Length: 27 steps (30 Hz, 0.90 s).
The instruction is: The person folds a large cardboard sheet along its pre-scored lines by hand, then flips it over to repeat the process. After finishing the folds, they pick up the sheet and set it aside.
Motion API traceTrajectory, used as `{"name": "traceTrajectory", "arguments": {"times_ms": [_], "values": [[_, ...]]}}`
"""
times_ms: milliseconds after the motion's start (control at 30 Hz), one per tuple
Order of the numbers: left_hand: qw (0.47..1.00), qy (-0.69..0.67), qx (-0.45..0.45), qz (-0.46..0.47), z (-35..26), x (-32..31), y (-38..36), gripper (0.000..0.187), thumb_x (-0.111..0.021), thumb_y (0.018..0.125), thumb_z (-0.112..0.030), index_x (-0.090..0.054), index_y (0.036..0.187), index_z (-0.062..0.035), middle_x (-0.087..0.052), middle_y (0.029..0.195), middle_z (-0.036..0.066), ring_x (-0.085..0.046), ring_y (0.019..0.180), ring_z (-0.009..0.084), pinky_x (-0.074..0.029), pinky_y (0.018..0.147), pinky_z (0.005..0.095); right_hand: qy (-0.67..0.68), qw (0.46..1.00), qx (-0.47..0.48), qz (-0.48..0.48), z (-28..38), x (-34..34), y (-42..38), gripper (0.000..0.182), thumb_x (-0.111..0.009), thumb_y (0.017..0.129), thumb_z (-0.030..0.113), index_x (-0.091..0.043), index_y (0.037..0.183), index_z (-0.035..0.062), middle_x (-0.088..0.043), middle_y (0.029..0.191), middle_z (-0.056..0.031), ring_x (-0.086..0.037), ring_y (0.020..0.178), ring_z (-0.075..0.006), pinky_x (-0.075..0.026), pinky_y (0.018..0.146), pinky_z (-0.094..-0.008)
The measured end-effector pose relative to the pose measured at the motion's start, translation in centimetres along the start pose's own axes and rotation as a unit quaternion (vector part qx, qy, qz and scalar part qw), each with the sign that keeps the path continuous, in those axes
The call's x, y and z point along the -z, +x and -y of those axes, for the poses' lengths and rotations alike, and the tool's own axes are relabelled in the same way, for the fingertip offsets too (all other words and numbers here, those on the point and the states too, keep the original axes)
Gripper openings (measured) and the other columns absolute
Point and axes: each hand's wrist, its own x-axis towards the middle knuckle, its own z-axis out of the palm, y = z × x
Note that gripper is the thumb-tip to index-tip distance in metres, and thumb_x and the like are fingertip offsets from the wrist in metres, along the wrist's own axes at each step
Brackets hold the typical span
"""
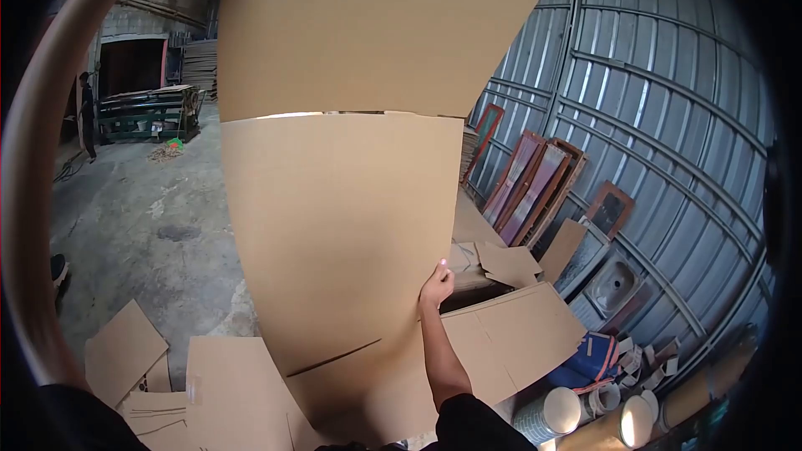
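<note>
We hold a tall cardboard sheet (342, 234) upright before us, our right hand (436, 286) clamped on its right edge; the left hand is out of sight, scraps (125, 351) lie below

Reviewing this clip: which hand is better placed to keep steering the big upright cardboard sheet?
Right, probably. The right hand grips the right edge of the cardboard sheet; the left hand is out of view.
</note>
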Motion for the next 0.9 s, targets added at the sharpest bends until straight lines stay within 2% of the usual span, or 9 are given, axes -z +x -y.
{"name": "traceTrajectory", "arguments": {"times_ms": [233,333,367,433,567,700,833,867,900], "values": [[0.999,0.023,0.011,-0.043,3.9,1.7,1.5,0.046,-0.075,0.088,-0.002,-0.063,0.132,-0.0036,-0.073,0.103,0.012,-0.066,0.095,0.0163,-0.055,0.083,0.0354,-0.019,1.0,0.012,0.019,1.9,0.4,1.6,0.057,-0.07,0.099,0.048,-0.061,0.087,-0.0061,-0.06,0.073,-0.0154,-0.05,0.068,-0.0257,-0.046,0.069,-0.0446],[0.998,0.018,-0.009,-0.052,9.8,5.5,4.0,0.044,-0.078,0.087,0.007,-0.075,0.125,-0.0125,-0.072,0.11,0.01,-0.062,0.076,0.0184,-0.052,0.058,0.0338,-0.022,0.999,0.015,0.039,3.5,0.8,4.0,0.054,-0.07,0.1,0.047,-0.06,0.086,-0.004,-0.057,0.073,-0.0097,-0.048,0.07,-0.0204,-0.045,0.069,-0.0411],[0.998,0.02,-0.008,-0.051,10.4,6.1,3.6,0.044,-0.078,0.087,0.007,-0.075,0.125,-0.0125,-0.072,0.11,0.01,-0.062,0.076,0.0184,-0.052,0.058,0.0338,-0.021,0.999,0.013,0.041,4.5,1.1,4.7,0.054,-0.07,0.1,0.047,-0.06,0.086,-0.004,-0.057,0.073,-0.0097,-0.048,0.07,-0.0204,-0.045,0.069,-0.0411],[0.993,0.07,0.013,-0.096,10.9,6.7,3.0,0.043,-0.078,0.086,0.009,-0.075,0.124,-0.0116,-0.071,0.103,0.009,-0.061,0.074,0.0168,-0.049,0.058,0.033,0.052,0.997,0.038,0.048,6.3,2.1,6.2,0.05,-0.067,0.103,0.044,-0.056,0.078,0.0026,-0.055,0.077,-0.0005,-0.045,0.073,-0.0114,-0.043,0.069,-0.0308],[0.987,0.064,0.091,-0.114,10.7,6.8,0.4,0.045,-0.077,0.086,0.01,-0.074,0.125,-0.0116,-0.07,0.098,0.008,-0.06,0.073,0.0155,-0.047,0.057,0.0325,0.062,0.995,0.072,0.019,7.2,3.7,10.3,0.047,-0.066,0.105,0.04,-0.056,0.079,0.0029,-0.055,0.078,0.0004,-0.044,0.074,-0.0099,-0.043,0.07,-0.0296],[0.981,0.032,0.156,-0.109,11.8,6.4,-2.4,0.046,-0.075,0.089,0.01,-0.071,0.13,-0.0116,-0.069,0.096,0.007,-0.06,0.074,0.0159,-0.047,0.058,0.0323,0.099,0.987,0.124,0.017,9.5,5.7,14.0,0.042,-0.069,0.103,0.038,-0.061,0.087,-0.0005,-0.057,0.078,-0.0037,-0.049,0.076,-0.0153,-0.047,0.076,-0.0337],[0.973,-0.048,0.21,-0.084,11.9,4.2,-6.3,0.043,-0.069,0.098,0.005,-0.063,0.138,-0.0063,-0.066,0.094,0.004,-0.06,0.073,0.0159,-0.05,0.059,0.0345,0.021,0.966,0.256,-0.035,10.3,8.8,17.9,0.036,-0.065,0.106,0.033,-0.062,0.088,0.0011,-0.058,0.081,-0.0006,-0.049,0.081,-0.0125,-0.047,0.076,-0.0332],[0.97,-0.115,0.208,-0.049,13.8,4.3,-7.9,0.044,-0.068,0.1,0.002,-0.061,0.141,-0.0105,-0.065,0.101,0.006,-0.063,0.078,0.018,-0.054,0.062,0.035,0.039,0.968,0.248,-0.02,10.6,9.4,18.8,0.033,-0.064,0.106,0.029,-0.062,0.089,0.0009,-0.06,0.084,-0.0011,-0.05,0.083,-0.0131,-0.047,0.08,-0.0331],[0.965,0.092,0.226,-0.097,14.9,2.4,-11.0,0.044,-0.062,0.1,-0.021,-0.063,0.144,-0.0247,-0.071,0.121,0.006,-0.065,0.099,0.0138,-0.053,0.082,0.0296,0.076,0.971,0.227,-0.003,10.2,9.8,20.3,0.031,-0.064,0.105,0.027,-0.064,0.09,0.0007,-0.061,0.086,-0.0013,-0.052,0.085,-0.0131,-0.048,0.083,-0.0328]]}}
